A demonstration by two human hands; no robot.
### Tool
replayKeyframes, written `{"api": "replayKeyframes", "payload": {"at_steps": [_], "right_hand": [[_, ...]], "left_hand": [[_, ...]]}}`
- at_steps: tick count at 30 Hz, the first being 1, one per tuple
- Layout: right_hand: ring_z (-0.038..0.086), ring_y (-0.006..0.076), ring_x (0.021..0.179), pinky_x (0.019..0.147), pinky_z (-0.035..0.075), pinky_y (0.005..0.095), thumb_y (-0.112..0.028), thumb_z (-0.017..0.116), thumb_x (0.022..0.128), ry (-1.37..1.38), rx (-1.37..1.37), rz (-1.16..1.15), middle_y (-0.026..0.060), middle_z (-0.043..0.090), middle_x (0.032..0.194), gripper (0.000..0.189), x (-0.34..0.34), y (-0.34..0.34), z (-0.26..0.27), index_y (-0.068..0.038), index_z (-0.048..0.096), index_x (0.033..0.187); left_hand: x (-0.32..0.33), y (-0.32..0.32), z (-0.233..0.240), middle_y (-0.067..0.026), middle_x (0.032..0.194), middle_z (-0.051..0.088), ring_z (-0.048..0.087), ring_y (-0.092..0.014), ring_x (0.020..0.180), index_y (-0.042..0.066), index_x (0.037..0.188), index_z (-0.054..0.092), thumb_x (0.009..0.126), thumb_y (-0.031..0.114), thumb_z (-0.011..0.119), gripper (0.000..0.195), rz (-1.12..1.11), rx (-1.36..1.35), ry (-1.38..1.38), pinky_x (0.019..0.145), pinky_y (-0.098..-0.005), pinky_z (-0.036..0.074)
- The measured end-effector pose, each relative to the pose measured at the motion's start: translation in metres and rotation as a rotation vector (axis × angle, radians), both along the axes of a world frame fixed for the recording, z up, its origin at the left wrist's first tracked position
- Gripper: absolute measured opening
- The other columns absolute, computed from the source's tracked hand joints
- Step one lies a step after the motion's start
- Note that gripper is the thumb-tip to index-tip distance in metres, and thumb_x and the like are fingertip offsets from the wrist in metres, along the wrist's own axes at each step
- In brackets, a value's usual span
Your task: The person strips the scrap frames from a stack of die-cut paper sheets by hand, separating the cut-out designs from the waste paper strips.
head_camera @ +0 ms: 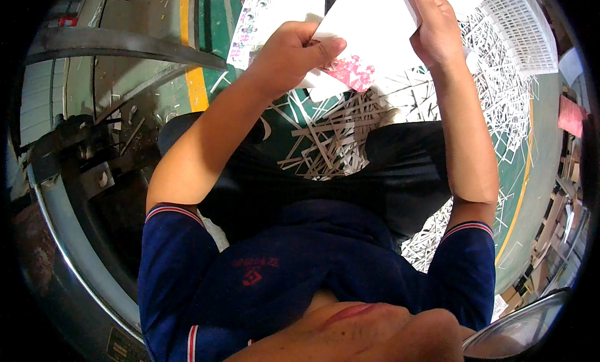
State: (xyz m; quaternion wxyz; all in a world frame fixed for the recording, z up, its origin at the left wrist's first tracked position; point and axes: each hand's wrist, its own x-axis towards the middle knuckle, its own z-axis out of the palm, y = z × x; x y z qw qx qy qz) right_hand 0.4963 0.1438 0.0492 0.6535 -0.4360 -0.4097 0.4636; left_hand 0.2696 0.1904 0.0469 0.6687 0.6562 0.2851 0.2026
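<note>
Before me is a white paper or card sheet [375, 22], held up between my two hands, with a pink printed pattern on its near corner. My left hand [300, 57] pinches its left edge, thumb on top and fingers underneath. My right hand [438, 31] grips the right edge near the top of the view, its fingertips partly cut off. Behind my left hand lies another white sheet [286, 8] with a colourful printed border; what supports it is hidden.
White paper offcut strips [492, 94] are heaped over the green floor [515, 174], also between my legs. A white plastic lattice basket [525, 29] stands at the upper right. Dark machinery with a metal rail [61, 245] lies at left, beneath a grey beam [126, 45].
</note>
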Motion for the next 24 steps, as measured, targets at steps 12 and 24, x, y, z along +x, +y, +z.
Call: {"api": "replayKeyframes", "payload": {"at_steps": [12,24], "right_hand": [[0.056,0.0104,0.064,0.063,0.044,0.0242,-0.039,0.044,0.097,-0.065,0.018,-0.17,0.0052,0.064,0.074,0.047,0.001,0.005,-0.007,0.001,0.064,0.082],[0.049,0.0111,0.051,0.048,0.04,0.0239,-0.049,0.037,0.095,-0.217,-0.173,-0.356,0.0041,0.057,0.063,0.058,-0.006,0.003,0.006,0.002,0.063,0.087]], "left_hand": [[0.002,0.002,-0.005,-0.0011,0.069,0.057,0.052,-0.008,0.062,0.001,0.082,0.061,0.086,0.023,0.064,0.023,-0.026,0.079,0.045,0.057,-0.0236,0.043],[0.004,0.0,-0.005,-0.0025,0.073,0.059,0.053,-0.008,0.064,-0.002,0.087,0.061,0.087,0.016,0.061,0.017,0.068,-0.007,-0.09,0.06,-0.0231,0.044]]}}
